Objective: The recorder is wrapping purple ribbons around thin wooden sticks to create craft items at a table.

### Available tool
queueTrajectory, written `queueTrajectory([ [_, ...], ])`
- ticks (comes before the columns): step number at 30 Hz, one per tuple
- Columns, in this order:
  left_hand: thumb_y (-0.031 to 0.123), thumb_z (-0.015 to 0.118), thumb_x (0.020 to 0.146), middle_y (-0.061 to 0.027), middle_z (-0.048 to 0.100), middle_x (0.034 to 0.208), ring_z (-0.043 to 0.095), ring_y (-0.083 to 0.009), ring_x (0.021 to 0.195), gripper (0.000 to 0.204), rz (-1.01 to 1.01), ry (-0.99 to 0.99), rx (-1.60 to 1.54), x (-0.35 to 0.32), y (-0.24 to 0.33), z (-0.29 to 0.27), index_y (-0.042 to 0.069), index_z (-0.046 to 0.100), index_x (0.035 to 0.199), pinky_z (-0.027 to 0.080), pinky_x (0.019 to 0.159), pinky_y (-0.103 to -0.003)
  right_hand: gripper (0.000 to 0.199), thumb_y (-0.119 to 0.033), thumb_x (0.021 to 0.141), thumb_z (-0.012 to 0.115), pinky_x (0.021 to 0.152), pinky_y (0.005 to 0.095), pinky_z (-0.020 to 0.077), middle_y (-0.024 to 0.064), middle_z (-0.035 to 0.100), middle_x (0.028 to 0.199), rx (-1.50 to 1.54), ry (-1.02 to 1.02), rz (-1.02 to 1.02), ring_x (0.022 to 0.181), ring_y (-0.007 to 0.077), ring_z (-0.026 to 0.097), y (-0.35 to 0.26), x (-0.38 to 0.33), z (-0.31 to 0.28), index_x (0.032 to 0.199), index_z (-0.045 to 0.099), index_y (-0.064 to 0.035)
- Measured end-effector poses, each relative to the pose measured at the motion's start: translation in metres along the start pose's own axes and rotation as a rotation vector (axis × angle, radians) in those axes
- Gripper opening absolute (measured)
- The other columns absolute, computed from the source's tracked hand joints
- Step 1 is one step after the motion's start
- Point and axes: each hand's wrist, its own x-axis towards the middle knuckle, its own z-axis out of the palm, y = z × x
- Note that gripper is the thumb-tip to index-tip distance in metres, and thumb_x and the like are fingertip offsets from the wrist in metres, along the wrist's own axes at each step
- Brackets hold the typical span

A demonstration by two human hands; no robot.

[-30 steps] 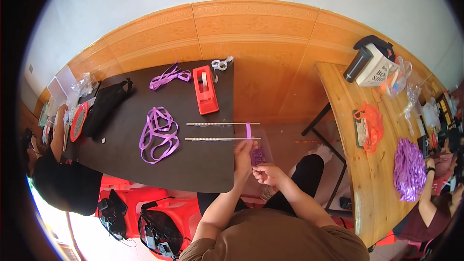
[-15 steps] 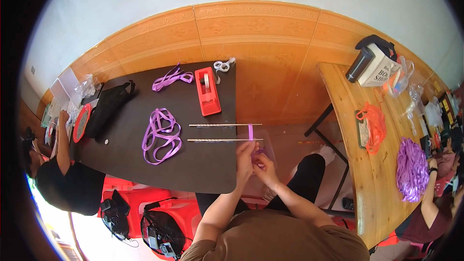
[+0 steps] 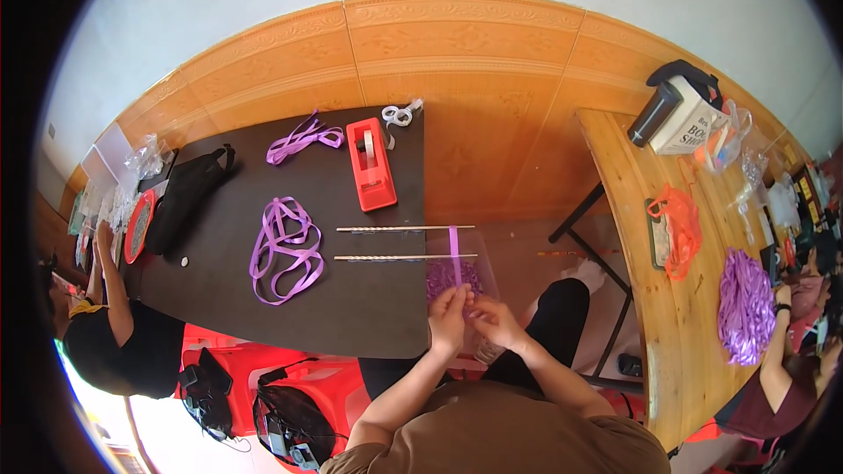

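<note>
Our left hand pinches while our right hand curls just beside it, its grip unclear to us. From the black table, 2 rods jut past the edge; the purple strip runs across them down into our left hand's pinch.

Purple ribbon across two sticks

An orange bag (crumpled) tops the wooden table.
</note>
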Motion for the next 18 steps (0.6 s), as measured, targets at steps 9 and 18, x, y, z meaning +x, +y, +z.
queueTrajectory([
  [9, 0.019, 0.043, 0.097, -0.0051, 0.061, 0.078, 0.051, -0.0086, 0.054, 0.025, -0.095, -0.151, 0.028, -0.041, 0.021, -0.012, 0.0, 0.059, 0.098, 0.043, 0.054, -0.02, 0.04, -0.014, 0.062, 0.062, 0.055, 0.0308, 0.0372, 0.0071, 0.055, 0.088, -1.015, 0.127, -1.047, 0.068, 0.0183, 0.053, -0.069, 0.054, -0.012, 0.102, 0.065, -0.0059],
  [18, 0.022, 0.039, 0.099, -0.0062, 0.059, 0.071, 0.046, -0.007, 0.046, 0.028, -0.189, -0.223, -0.012, -0.064, 0.04, -0.015, 0.0, 0.057, 0.1, 0.037, 0.044, -0.018, 0.027, -0.009, 0.065, 0.066, 0.048, 0.0273, 0.0304, 0.0037, 0.051, 0.078, -1.055, 0.137, -1.227, 0.059, 0.014, 0.048, -0.082, 0.057, -0.001, 0.09, 0.068, 0.0008],
])
